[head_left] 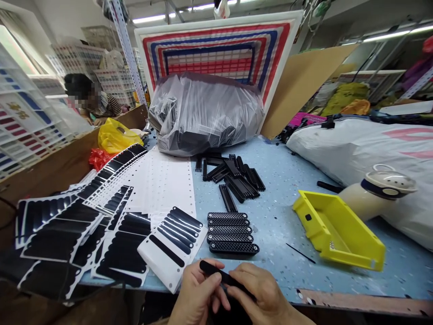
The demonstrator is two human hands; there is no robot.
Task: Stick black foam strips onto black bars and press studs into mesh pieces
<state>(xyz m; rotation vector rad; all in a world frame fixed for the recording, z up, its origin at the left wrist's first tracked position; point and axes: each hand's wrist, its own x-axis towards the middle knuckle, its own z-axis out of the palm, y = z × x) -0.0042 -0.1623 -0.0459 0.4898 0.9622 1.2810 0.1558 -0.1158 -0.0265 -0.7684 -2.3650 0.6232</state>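
Near the table's front edge, my left hand [199, 291] grips one end of a slim black bar [212, 269] with rounded ends, thumb on top. My right hand [262, 289] pinches the other end, its fingers hiding much of it. Whether a sticker lies on its face I cannot tell. Just beyond my hands is a neat row of black bars [230, 232] with a mesh-patterned face. To their left lies a white sheet of glossy black stickers [181, 230]. Loose black bars [233, 174] form a heap farther back.
More black sticker sheets [61, 239] overlap at left. A yellow bin [341, 230] and a cream bottle [375, 189] stand at right, near a large white sack [358, 144]. A filled grey plastic bag [206, 113] sits at the back. A person [91, 97] works far left.
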